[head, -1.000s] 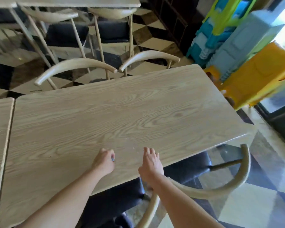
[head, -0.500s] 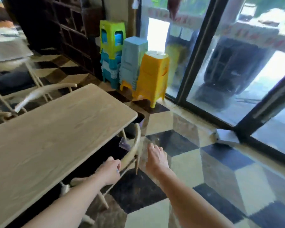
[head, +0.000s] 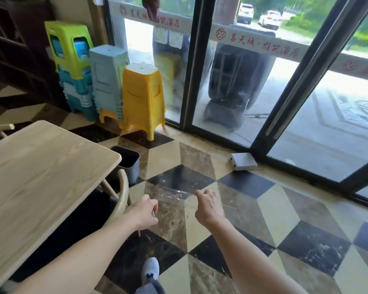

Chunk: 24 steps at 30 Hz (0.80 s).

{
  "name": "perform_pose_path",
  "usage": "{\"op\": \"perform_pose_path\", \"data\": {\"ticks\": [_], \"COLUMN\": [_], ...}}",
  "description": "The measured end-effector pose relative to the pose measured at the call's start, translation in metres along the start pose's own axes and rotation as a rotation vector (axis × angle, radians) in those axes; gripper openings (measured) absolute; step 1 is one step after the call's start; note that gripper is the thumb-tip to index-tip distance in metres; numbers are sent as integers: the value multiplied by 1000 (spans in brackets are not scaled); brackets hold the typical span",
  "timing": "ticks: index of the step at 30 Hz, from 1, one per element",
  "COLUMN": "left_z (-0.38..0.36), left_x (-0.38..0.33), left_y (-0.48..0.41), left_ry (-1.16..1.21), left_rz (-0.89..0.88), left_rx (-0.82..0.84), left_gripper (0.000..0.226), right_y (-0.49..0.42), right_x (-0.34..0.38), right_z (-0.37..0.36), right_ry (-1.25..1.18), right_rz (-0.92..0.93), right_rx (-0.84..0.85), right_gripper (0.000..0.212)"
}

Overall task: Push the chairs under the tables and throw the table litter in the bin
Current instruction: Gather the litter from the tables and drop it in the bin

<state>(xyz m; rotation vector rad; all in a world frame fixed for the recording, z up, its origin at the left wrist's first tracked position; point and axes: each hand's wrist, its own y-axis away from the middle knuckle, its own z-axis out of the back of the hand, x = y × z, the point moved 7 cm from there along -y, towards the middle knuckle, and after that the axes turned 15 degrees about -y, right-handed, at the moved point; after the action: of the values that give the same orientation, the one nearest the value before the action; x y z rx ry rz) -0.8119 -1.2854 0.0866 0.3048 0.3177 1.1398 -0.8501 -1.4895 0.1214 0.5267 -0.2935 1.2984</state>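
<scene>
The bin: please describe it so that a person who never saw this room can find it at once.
Start at the light wooden table on the left and go to its far corner, the one nearest the glass doors. The bin stands on the tiled floor just past that corner. It is low, grey and open-topped with a dark inside, unlike the taller bright plastic stool stacks behind it.

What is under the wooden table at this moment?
Under the wooden table a chair is tucked in, its curved backrest and part of its dark seat showing. A grey bin stands by the table's corner. The tabletop hides everything deeper.
</scene>
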Motion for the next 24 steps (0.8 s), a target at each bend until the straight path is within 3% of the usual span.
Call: {"op": "perform_pose_path", "data": {"ticks": [16,24], "left_z": [115,135], "left_x": [123,157], "left_y": [-194,-279], "left_ry": [45,40], "left_rz": [23,97], "left_rx": [-82,-27], "left_gripper": [11,25], "right_y": [-253,-358], "right_x": [135,137], "right_z": [-15,-25], "right_ry": [142,227], "right_rz": [121,159], "right_rx": [72,199], "right_gripper": [41,45]}}
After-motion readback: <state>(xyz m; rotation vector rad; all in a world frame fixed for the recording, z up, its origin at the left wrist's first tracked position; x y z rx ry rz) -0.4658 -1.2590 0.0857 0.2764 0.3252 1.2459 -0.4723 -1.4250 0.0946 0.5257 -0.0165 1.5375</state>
